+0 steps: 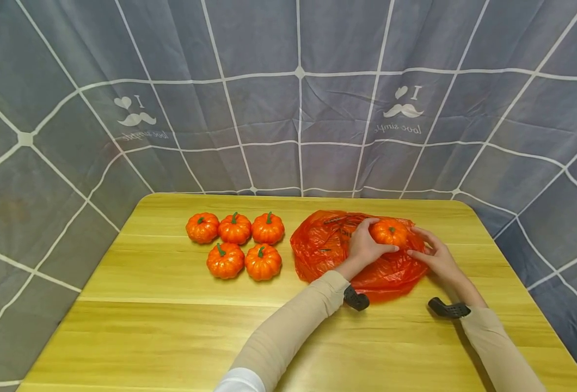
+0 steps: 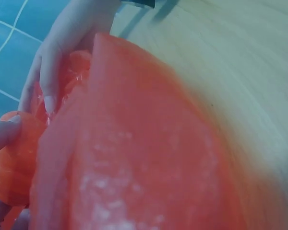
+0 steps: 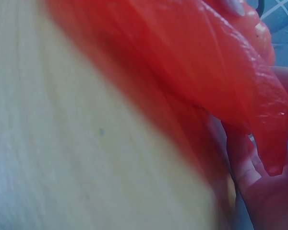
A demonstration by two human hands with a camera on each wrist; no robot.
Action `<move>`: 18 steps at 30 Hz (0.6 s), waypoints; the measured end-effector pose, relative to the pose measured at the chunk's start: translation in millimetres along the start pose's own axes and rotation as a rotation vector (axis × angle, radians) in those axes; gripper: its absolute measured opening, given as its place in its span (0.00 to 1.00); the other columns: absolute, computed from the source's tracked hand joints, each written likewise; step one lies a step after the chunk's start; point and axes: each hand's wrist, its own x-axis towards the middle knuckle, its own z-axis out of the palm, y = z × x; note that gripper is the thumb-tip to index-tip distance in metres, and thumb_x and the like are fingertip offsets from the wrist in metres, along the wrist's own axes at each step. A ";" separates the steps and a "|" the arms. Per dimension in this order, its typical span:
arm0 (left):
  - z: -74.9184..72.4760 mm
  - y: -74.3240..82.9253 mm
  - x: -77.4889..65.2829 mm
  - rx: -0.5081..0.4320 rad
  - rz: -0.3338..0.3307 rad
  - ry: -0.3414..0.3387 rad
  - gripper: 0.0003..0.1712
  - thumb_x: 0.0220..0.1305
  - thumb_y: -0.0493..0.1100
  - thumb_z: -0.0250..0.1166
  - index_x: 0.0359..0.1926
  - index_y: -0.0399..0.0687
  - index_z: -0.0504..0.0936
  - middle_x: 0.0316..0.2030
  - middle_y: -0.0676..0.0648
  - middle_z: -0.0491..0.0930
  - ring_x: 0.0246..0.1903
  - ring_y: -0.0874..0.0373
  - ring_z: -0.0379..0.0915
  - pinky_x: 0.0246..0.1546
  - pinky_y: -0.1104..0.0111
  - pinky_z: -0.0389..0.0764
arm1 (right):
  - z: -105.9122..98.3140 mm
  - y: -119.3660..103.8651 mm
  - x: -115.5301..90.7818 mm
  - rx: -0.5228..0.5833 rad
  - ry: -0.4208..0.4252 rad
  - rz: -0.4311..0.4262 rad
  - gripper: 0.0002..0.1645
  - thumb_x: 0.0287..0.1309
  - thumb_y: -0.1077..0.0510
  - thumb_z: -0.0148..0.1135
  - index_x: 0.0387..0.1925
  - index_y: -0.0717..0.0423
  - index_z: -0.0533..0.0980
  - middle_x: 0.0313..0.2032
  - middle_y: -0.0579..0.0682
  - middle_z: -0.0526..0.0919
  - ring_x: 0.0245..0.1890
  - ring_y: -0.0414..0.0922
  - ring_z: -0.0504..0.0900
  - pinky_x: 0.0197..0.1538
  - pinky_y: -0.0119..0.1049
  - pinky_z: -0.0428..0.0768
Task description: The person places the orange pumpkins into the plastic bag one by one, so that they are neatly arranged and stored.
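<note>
My left hand (image 1: pixel 365 245) grips a small orange pumpkin (image 1: pixel 389 233) between thumb and fingers, over the right part of a thin red plastic bag (image 1: pixel 318 247). In the left wrist view, fingertips press on the side of the pumpkin (image 2: pixel 17 163), and the bag (image 2: pixel 134 134) fills the foreground. At the bag's right edge, my right hand (image 1: pixel 437 260) holds the plastic, thumb in front and fingers behind. The right wrist view has a fold of the bag (image 3: pixel 182 57) hanging between the thumb and fingers of the right hand (image 3: pixel 266 196).
Several more orange pumpkins with green stems, one of them a front pumpkin (image 1: pixel 263 262), sit in two rows left of the bag. They stand on a wooden table (image 1: pixel 161 326). A grey checked curtain (image 1: pixel 269 109) hangs behind and beside it.
</note>
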 end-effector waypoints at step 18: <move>3.6 -2.7 -0.6 0.048 -0.024 0.007 0.44 0.40 0.54 0.80 0.59 0.56 0.70 0.55 0.52 0.77 0.54 0.55 0.74 0.54 0.65 0.74 | -1.0 0.3 -0.8 -0.087 -0.004 -0.018 0.35 0.60 0.72 0.57 0.68 0.60 0.60 0.53 0.34 0.70 0.45 0.27 0.80 0.38 0.26 0.82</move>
